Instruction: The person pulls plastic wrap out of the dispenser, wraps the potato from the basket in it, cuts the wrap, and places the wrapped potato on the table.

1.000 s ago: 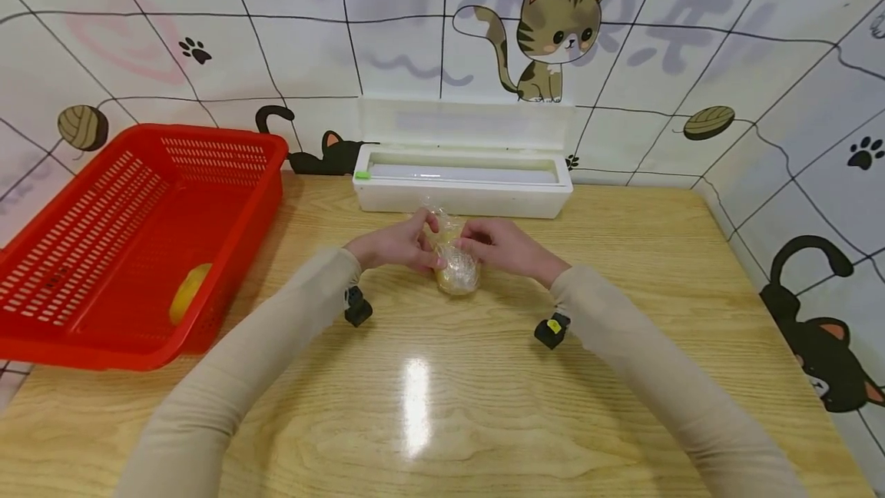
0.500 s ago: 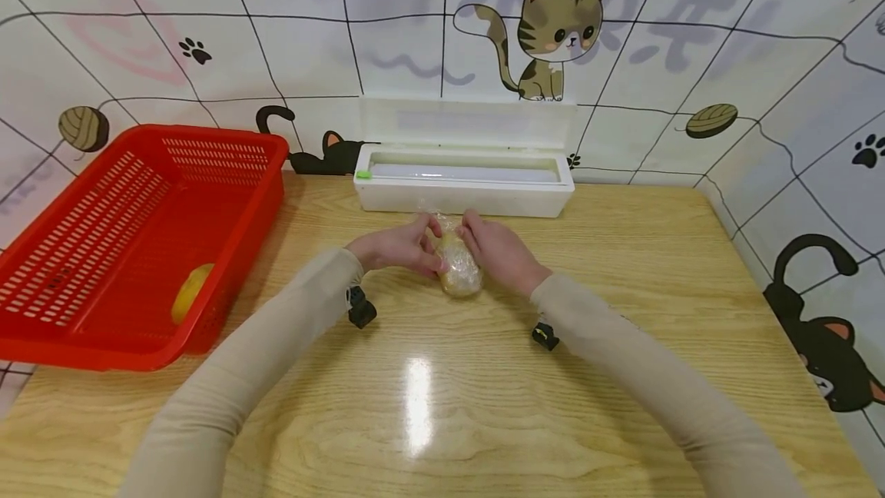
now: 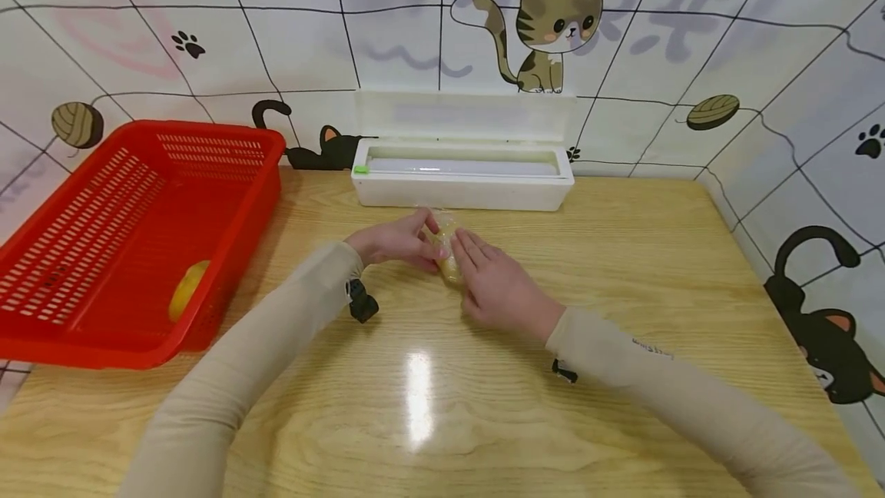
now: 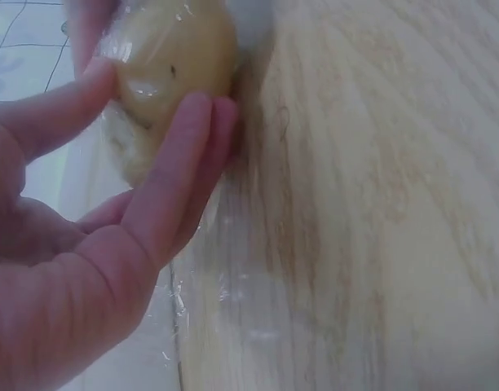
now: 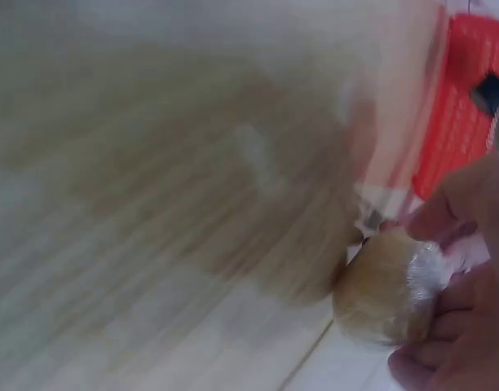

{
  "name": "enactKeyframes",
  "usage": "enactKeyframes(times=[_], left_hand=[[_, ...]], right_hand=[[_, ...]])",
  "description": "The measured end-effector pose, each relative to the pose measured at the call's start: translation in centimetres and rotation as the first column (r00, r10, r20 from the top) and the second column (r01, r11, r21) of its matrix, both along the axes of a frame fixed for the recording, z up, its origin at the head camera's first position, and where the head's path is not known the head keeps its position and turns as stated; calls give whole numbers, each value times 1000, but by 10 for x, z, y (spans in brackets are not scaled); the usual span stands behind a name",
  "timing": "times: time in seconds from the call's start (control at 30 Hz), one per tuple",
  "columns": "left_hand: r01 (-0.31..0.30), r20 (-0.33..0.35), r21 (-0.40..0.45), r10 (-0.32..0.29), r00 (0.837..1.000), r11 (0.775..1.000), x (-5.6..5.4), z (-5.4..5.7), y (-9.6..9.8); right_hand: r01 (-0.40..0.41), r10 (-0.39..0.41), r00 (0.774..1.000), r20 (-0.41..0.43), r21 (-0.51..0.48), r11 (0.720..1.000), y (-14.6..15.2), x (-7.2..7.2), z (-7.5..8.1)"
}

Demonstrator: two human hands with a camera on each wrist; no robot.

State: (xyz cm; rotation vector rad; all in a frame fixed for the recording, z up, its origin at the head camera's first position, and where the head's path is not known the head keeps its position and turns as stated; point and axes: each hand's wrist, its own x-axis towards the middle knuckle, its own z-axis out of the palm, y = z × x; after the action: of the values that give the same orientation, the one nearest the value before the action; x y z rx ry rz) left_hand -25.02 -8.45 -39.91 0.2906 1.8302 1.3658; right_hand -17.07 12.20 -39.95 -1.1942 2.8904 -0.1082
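A yellowish potato (image 3: 450,261) wrapped in clear cling film lies near the middle of the table, between both hands. The left hand (image 3: 401,240) grips it from the left, with its thumb and fingers on opposite sides in the left wrist view, where dark specks show on the potato (image 4: 176,57) under the film. From the right, the right hand (image 3: 508,287) lies over the potato, its back hiding part of it in the head view. In the right wrist view its thumb and curled fingers hold the wrapped potato (image 5: 380,289). Loose film (image 3: 432,214) sticks out at the far end.
A red plastic basket (image 3: 270,175) stands at the left, with another yellow potato-like item (image 3: 188,290) inside. Behind the hands, a white film dispenser box (image 3: 463,194) stands with its lid raised against the patterned wall.
The right hand has gone from pinching the film at the potato's far end to lying over its right side, with fingers straighter. The left hand keeps its hold.
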Motion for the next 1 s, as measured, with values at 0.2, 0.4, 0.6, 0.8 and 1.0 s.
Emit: enactKeyframes(times=[0.2, 0.4, 0.6, 0.8, 1.0], left_hand=[[-21, -9, 5, 21, 1000, 1000, 3, 0, 5], [-20, -75, -21, 19, 997, 1000, 6, 1, 12], [-47, -154, -52, 38, 987, 998, 5, 1, 10], [-44, -185, -69, 30, 982, 997, 3, 3, 11], [18, -112, -60, -25, 993, 998, -2, 3, 1]], right_hand=[[45, -45, 997, 65, 4, 999, -1, 4, -3], [73, -73, 997, 39, 4, 997, -6, 0, -5], [140, -141, 989, -34, -48, 989, -14, -4, -9], [200, -216, 961, -174, -104, 974, -22, -11, -15], [197, -216, 957, -191, -113, 974, -21, -21, -16]])
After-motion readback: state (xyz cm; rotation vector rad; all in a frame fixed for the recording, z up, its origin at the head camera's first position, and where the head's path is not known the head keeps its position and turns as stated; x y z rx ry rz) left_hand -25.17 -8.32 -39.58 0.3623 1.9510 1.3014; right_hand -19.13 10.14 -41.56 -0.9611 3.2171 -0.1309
